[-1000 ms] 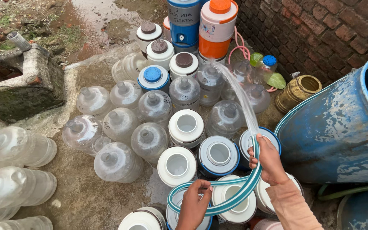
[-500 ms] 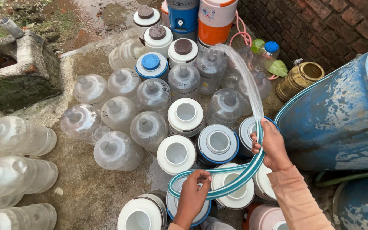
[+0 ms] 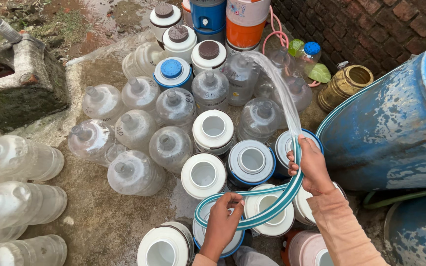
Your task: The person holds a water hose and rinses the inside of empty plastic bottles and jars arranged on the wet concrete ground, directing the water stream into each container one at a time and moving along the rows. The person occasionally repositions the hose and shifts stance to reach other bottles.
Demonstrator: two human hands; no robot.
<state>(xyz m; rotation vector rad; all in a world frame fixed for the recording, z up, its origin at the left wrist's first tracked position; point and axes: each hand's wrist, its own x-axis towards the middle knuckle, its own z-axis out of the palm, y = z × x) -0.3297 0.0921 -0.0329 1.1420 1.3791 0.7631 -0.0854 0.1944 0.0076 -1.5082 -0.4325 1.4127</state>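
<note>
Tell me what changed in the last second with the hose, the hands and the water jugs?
Little changed. The left hand slid slightly left along the striped hose, now nearer the loop's bend. The right hand keeps the hose end raised, and the water stream still arcs toward the clear jugs. The containers and blue barrel stayed put.

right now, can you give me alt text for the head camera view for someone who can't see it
Two bare hands hold a green-and-white striped hose: the right hand aims its end so water arcs over clustered containers, and the left hand grips a lower bend. Clear water jugs and white insulated jugs crowd the wet ground beside a blue drum.
</note>
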